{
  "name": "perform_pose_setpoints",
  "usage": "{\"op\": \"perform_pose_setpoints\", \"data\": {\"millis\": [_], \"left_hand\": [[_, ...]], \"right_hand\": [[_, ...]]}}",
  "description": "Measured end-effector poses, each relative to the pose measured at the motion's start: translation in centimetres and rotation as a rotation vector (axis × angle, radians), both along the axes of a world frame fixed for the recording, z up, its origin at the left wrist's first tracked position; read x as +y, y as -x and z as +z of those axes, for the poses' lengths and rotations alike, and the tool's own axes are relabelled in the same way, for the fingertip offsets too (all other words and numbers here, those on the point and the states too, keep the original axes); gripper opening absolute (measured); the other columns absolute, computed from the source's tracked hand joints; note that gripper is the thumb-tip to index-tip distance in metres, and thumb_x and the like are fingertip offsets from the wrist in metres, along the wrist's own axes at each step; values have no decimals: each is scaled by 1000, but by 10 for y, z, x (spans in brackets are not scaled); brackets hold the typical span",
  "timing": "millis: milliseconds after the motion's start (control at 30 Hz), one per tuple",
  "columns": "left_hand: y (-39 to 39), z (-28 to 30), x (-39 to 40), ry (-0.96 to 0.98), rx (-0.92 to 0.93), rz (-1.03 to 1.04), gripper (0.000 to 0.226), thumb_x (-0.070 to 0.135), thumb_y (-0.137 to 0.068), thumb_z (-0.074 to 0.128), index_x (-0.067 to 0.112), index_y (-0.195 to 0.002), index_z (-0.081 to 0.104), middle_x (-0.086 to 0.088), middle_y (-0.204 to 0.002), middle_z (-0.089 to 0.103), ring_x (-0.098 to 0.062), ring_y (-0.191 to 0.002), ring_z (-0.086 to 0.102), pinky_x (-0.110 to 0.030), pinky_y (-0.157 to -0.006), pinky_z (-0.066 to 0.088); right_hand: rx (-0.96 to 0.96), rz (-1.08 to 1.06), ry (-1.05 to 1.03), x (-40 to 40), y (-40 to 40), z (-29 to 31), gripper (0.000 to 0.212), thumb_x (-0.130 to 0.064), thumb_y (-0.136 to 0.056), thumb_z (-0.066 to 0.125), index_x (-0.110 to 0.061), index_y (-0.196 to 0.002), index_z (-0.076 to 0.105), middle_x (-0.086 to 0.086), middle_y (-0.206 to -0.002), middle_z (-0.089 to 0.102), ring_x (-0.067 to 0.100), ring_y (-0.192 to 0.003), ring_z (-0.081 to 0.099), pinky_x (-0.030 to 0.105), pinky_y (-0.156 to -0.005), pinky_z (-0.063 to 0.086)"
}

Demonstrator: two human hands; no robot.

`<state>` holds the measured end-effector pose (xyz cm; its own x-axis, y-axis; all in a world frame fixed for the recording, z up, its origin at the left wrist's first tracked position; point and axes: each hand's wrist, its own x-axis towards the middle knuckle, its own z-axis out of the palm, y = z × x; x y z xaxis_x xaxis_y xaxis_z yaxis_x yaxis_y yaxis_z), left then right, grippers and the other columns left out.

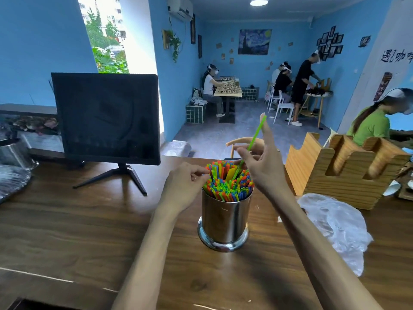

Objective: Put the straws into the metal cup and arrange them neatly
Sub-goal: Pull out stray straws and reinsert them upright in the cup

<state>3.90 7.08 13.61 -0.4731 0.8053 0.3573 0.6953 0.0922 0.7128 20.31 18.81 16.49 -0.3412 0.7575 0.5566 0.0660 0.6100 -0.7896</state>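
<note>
A shiny metal cup (224, 220) stands upright on the wooden counter, packed with several coloured straws (228, 184) whose tips stick out above the rim. One green straw (257, 135) rises well above the bundle, tilted to the right. My right hand (261, 166) pinches it just above the other straws, with the index finger stretched up along it. My left hand (185, 184) is at the cup's left rim, its curled fingertips touching the outer straws there.
A dark monitor (107, 117) on a stand sits at the left of the counter (89, 231). A wooden holder (344, 171) and a crumpled plastic bag (335, 224) lie to the right. Metal containers (13, 153) stand at the far left. People sit at tables beyond.
</note>
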Motion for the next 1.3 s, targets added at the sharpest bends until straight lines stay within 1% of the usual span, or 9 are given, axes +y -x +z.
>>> {"op": "perform_pose_setpoints", "data": {"millis": [167, 333, 433, 633, 800, 933, 1067, 1133, 1300], "left_hand": [[3, 11, 2, 61, 77, -12, 17, 32, -90, 72, 31, -106, 78, 9, -108, 64, -7, -90, 56, -25, -77, 47], [5, 24, 4, 115, 104, -57, 12, 34, -86, 79, 27, -95, 82, 17, -88, 64, 1, -78, 56, -13, -63, 37], [7, 25, 7, 127, 102, -67, 7, 27, -86, 79, 23, -91, 81, 14, -85, 68, 2, -75, 56, -8, -60, 35], [9, 26, 12, 101, 175, -143, 16, 33, -87, 78, 18, -91, 81, 11, -83, 67, -1, -82, 52, -9, -61, 36], [12, 33, 17, -29, 234, -110, 24, 50, -77, 82, 27, -77, 80, 13, -77, 66, -12, -91, 51, -32, -71, 41], [8, 53, 7, -221, 221, -70, 15, 43, -79, 82, 29, -78, 80, 23, -70, 64, -1, -74, 58, -12, -62, 38], [6, 70, -7, -448, 173, 1, 4, 26, -85, 81, 22, -84, 82, 30, -69, 65, 7, -66, 62, -4, -64, 40], [5, 75, -12, -519, 178, 36, 4, 24, -87, 79, 21, -86, 82, 30, -71, 65, 7, -64, 61, -6, -64, 40], [1, 87, -22, -636, 119, 66, 8, 26, -91, 74, 24, -94, 81, 21, -79, 71, 0, -64, 68, -26, -65, 54]], "right_hand": [[-136, -88, -100, 0, 4, -16, 106, -21, -93, 73, -57, -153, -7, -9, -89, 70, 15, -76, 70, 50, -74, 58], [-183, -100, -103, 2, 3, -20, 105, -24, -95, 71, -58, -152, -10, 0, -85, 69, 15, -70, 66, 41, -65, 54], [-206, -99, -97, 3, 4, -22, 94, -27, -96, 69, -53, -156, 1, -1, -87, 70, 10, -72, 66, 34, -67, 54], [-207, -42, -50, 5, 1, -23, 59, -39, -100, 60, -38, -153, 34, -6, -89, 68, 10, -86, 68, 42, -84, 57], [-205, -29, -49, 3, -3, -23, 57, -48, -99, 57, -32, -151, 39, -11, -99, 70, 5, -92, 67, 38, -90, 56], [-137, -16, -8, 0, -3, -19, 55, -51, -98, 57, -34, -148, 43, -19, -104, 64, -7, -97, 62, 29, -89, 51], [73, 7, -70, -3, -2, -13, 56, -21, -102, 60, -46, -145, 36, -4, -95, 71, 8, -77, 73, 40, -77, 59], [12, -32, -142, -1, 1, -15, 64, -16, -98, 66, -46, -147, 36, -4, -93, 71, 16, -71, 73, 46, -71, 60], [-439, 17, -230, 3, 1, -21, 38, -35, -106, 51, -24, -141, 59, 0, -130, 68, 19, -122, 61, 33, -104, 45]]}}
